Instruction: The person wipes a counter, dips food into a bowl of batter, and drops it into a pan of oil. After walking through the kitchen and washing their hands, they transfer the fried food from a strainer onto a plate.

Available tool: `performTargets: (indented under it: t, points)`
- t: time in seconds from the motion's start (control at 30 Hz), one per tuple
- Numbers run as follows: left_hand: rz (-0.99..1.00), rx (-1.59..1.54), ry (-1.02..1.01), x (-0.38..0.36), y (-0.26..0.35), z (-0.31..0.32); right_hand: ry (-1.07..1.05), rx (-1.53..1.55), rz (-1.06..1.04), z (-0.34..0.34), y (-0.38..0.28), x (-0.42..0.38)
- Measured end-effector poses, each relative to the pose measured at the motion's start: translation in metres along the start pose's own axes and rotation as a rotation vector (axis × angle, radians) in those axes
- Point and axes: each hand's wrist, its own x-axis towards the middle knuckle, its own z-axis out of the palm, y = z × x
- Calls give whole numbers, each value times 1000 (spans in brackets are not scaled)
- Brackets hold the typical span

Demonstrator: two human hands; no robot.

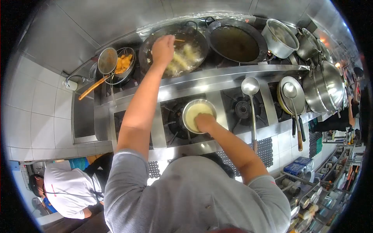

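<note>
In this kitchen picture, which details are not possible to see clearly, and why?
All in the head view:
- Right hand's fingertips: hidden by the hand itself and the pale mixture.
- Whether the left hand grips the thin stick: its back hides this.
- Exact shapes of the yellowish pieces: blurred.
- Small kitchenware, lower right: too small, crowded.

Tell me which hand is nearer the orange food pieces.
Left: your left hand is over the wok beside the orange pieces; your right hand is farther, in the metal bowl.
</note>
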Motion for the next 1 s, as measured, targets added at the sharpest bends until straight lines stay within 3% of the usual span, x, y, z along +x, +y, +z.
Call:
performTargets:
  t: [0.1, 0.27, 0.47, 0.63, 0.77, 0.83, 1.0]
  points:
    - [10, -149, -145, -2, 1, 29, 1, 3, 8, -9, -4, -2]
    - [91, 200, -441, 3, -8, 42, -54, -28, 19, -6, -3, 3]
    - [185, 222, -243, 26, -3, 5, -43, -17, 25, -2, -4, 3]
    - [142, 142, -135, 30, 17, -4, -2, -15, 35, -12, -10, -3]
    - [38, 125, -203, 3, 8, 5, -83, 3, 55, -32, -17, -13]
    - [7, 61, -42, -5, 5, 4, -78, -35, 26, -19, -8, -6]
    - [-55, 30, -27, -10, -3, -16, -46, -18, -6, -5, -2, 3]
